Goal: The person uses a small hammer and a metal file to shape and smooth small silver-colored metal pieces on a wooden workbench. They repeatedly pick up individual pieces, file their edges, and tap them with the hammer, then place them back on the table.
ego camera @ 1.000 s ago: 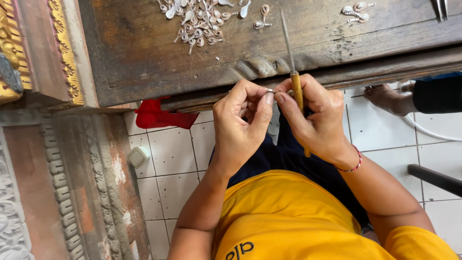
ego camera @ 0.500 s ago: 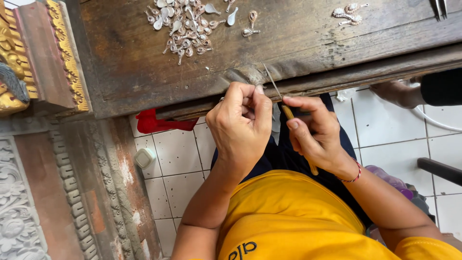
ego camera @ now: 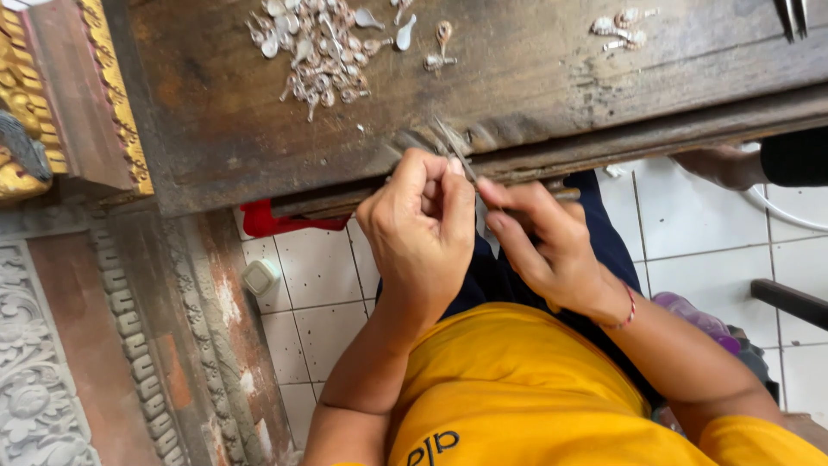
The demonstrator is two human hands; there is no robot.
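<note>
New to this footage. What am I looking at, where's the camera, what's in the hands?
There is no machine: a person works with two bare hands, filmed by a camera worn on their head and looking down. The wooden workbench sits at the top. On it lie a pile of small silvery pieces and a smaller cluster. The left hand pinches something tiny at the bench edge; what it is cannot be told. The right hand has a thin metal tool in its grip, tip at the same spot. Another person's hand shows at right.
</note>
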